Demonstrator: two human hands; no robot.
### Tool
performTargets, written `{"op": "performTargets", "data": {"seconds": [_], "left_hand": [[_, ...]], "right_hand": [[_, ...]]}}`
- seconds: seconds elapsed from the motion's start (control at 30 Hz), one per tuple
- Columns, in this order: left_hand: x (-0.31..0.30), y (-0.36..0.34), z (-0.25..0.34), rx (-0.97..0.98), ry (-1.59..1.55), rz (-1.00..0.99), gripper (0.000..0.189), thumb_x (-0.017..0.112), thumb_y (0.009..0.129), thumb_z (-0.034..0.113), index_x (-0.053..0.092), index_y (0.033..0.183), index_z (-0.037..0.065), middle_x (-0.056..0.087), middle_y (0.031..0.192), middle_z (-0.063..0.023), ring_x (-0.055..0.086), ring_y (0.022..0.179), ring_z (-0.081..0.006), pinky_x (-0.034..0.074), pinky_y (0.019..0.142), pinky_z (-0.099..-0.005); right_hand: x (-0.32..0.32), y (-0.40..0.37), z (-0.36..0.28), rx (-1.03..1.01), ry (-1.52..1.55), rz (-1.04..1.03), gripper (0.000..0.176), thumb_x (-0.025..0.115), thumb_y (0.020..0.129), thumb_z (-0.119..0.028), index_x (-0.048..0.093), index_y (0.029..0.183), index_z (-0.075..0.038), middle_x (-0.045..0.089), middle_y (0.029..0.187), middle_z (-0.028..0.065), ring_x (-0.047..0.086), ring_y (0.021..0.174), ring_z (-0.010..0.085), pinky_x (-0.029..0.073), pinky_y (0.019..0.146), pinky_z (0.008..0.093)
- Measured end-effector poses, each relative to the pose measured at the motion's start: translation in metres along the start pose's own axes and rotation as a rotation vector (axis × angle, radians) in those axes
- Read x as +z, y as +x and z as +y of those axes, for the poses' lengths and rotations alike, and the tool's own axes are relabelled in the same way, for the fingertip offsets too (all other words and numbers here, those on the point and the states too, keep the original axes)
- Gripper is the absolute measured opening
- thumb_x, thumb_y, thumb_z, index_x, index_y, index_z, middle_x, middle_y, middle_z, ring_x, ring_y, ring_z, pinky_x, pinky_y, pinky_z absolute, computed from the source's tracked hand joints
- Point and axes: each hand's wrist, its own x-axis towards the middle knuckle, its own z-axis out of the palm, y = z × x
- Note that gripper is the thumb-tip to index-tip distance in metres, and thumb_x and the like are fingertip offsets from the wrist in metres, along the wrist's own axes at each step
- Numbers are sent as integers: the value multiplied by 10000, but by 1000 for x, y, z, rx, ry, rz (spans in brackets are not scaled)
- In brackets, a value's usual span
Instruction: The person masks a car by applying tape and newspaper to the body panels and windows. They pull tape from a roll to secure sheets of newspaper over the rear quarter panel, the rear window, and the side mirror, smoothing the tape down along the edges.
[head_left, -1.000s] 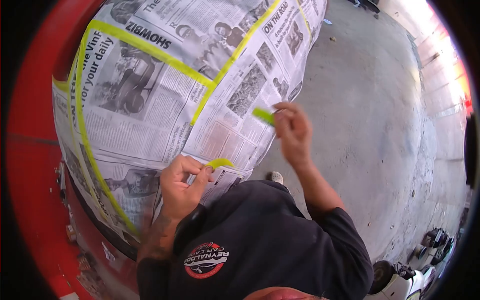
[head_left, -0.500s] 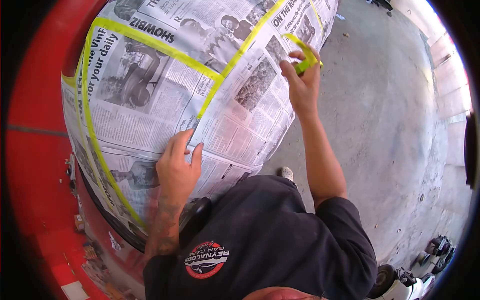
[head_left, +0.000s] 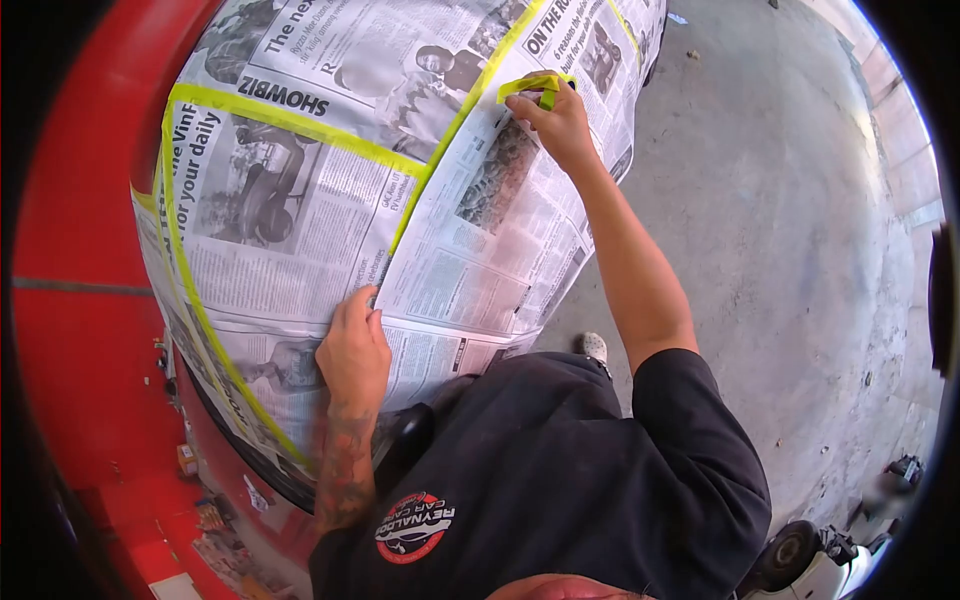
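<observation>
Newspaper sheets [head_left: 330, 215] cover a large curved surface, with yellow-green tape [head_left: 300, 122] stuck in strips along their joins. My right hand [head_left: 556, 125] is closed on a roll of the same tape [head_left: 547, 97] over the upper right sheets, and a short length of tape curls loose from it. My left hand [head_left: 355, 345] rests on the newspaper near the lower end of the middle tape strip, its fingertips at the edge where two sheets meet. Its fingers are close together, and nothing shows in them.
Red bodywork [head_left: 85, 230] lies at the left, with small items on the floor below it. Grey concrete floor [head_left: 740, 230] stretches along the right. A dark wheel [head_left: 790, 555] and white machine parts stand at the bottom right.
My right hand has moved left with the tape roll, from near the sheets' right edge to over them. The fingers of my left hand have drawn together at the sheet edge.
</observation>
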Motion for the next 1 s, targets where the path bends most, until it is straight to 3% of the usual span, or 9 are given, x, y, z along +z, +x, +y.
{"op": "performTargets", "data": {"seconds": [0.53, 0.83, 0.93, 1.0], "left_hand": [[2, -1, 1, 67, 45, 102, 186, 608, 924, 69, 661, 1095, 117, 587, 925, -112, 645, 792, -374, 532, 652, -451], [5, -2, 0, 45, 109, 92, 200, 597, 922, 65, 660, 1104, 120, 572, 936, -108, 651, 790, -360, 547, 648, -448], [6, -3, -1, 44, 124, 77, 212, 588, 924, 63, 652, 1119, 116, 558, 943, -118, 648, 787, -368, 545, 643, -452], [6, -2, -1, 52, 137, 69, 217, 586, 925, 66, 648, 1127, 113, 554, 942, -124, 645, 782, -374, 544, 642, -457]], "right_hand": [[21, 24, 3, -27, -335, -130, 389, 832, 762, -243, 652, 987, 18, 714, 821, 139, 689, 740, 220, 525, 672, 335], [29, 25, -2, 32, -641, -81, 546, 879, 692, -397, 669, 1012, -6, 675, 943, 149, 665, 880, 284, 533, 773, 376], [26, 26, -4, -61, -771, -80, 640, 885, 677, -432, 633, 1068, 7, 675, 935, 159, 665, 884, 297, 537, 776, 378], [21, 33, 1, -54, -693, 24, 700, 888, 670, -446, 593, 1102, 19, 672, 931, 165, 663, 900, 302, 537, 790, 385]]}}
